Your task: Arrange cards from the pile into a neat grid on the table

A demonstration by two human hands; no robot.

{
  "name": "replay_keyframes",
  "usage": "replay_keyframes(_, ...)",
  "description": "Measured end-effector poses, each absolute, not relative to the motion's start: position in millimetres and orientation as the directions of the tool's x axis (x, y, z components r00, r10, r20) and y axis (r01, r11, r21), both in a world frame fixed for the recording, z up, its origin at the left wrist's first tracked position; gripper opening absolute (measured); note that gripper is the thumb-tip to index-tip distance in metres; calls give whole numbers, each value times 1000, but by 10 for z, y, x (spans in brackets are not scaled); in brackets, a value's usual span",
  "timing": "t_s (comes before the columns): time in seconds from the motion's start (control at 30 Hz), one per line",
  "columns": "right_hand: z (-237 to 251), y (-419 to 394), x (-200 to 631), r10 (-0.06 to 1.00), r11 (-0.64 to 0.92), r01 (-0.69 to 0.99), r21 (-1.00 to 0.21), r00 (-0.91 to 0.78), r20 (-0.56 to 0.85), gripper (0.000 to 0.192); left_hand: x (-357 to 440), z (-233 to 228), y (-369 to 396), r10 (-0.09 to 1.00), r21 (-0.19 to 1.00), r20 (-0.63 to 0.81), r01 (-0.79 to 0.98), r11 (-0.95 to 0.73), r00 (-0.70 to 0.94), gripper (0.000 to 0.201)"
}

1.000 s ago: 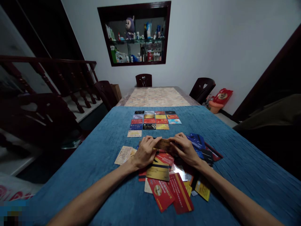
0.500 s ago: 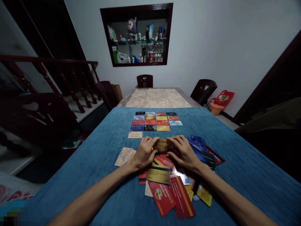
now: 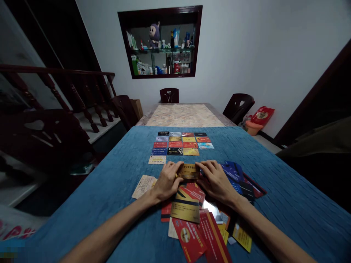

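A gold card [image 3: 189, 171] is raised upright between both hands, its printed face toward me. My left hand [image 3: 167, 182] pinches its left edge between thumb and fingers. At its right edge, my right hand [image 3: 215, 180] grips it the same way. Below and around the hands lies a loose pile: another gold card [image 3: 185, 210], a red card with a round emblem [image 3: 189, 237], a red striped card [image 3: 212, 233] and a yellow card [image 3: 242, 233]. Blue cards [image 3: 233, 171] spread beyond my right hand. A cream card [image 3: 144, 185] lies left of my left hand.
Farther up the blue tablecloth [image 3: 115, 175], several cards lie face up in neat rows, with a white-gold card [image 3: 157, 159] nearest me at the left. Dark chairs [image 3: 238, 107] surround the table. A shelf niche [image 3: 164, 42] is set in the wall.
The view has tilted slightly, so the table things appear a little lower. The gold card in my hands now shows more of its face, and my right hand has shifted slightly right.
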State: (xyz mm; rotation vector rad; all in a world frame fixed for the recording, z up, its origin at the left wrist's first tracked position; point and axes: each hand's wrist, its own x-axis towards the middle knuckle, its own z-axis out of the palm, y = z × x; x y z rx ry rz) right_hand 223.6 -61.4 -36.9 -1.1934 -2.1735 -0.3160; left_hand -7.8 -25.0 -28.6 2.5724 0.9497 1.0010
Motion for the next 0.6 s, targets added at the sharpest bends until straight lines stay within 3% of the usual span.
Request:
replay_keyframes(0.4,-81,-453,2222,682,587,807,-65,-450,577,41,-118,-152,-122,676,474,516,482,-737,526,52)
replay_keyframes(0.6,106,-109,2233,670,651,751,-104,-506,543,45,-175,46,154,624,391,529,487,-781,575,49)
